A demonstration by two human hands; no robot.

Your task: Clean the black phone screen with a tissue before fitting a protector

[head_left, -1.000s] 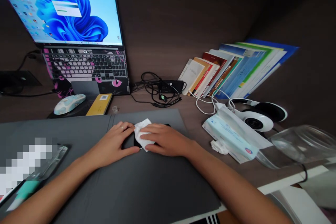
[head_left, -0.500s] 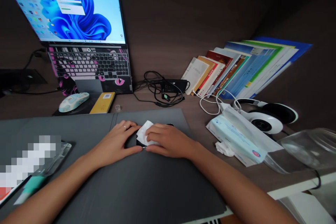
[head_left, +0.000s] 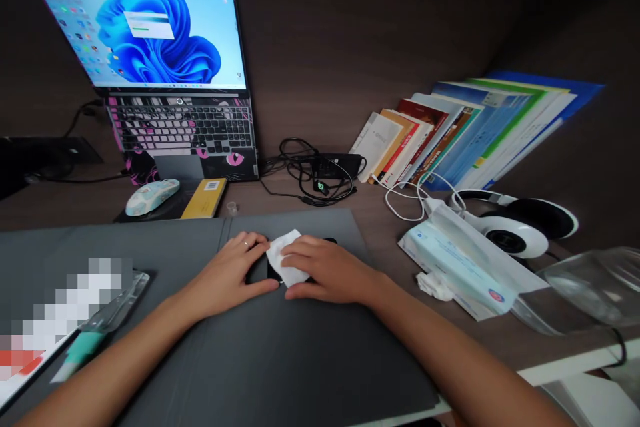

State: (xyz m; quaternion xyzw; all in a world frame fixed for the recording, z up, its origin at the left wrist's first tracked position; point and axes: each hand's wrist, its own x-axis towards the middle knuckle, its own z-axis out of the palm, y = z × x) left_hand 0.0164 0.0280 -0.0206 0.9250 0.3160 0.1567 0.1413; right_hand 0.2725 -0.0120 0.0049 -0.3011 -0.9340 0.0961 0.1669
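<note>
A crumpled white tissue [head_left: 281,252] is pressed under the fingers of my right hand [head_left: 336,269]. Beneath it lies a black phone-like slab [head_left: 273,272], mostly covered by the tissue and my hand; a dark corner shows beyond my right knuckles. My left hand [head_left: 226,275], with a ring on one finger, holds the slab's left end, its fingertips at the far edge and its thumb at the near edge. Both hands rest on a grey desk mat [head_left: 280,360].
Behind the mat are a laptop [head_left: 183,123], a mouse [head_left: 153,197], a yellow box [head_left: 204,198] and coiled cables [head_left: 320,193]. To the right are leaning books [head_left: 450,133], headphones [head_left: 515,233], a tissue pack [head_left: 455,267], a crumpled tissue [head_left: 434,285] and a clear container [head_left: 595,287].
The tissue under my right hand has shifted on the slab and now lies flatter, spreading nearer to me. My left hand keeps its hold. The whole view has shifted slightly.
</note>
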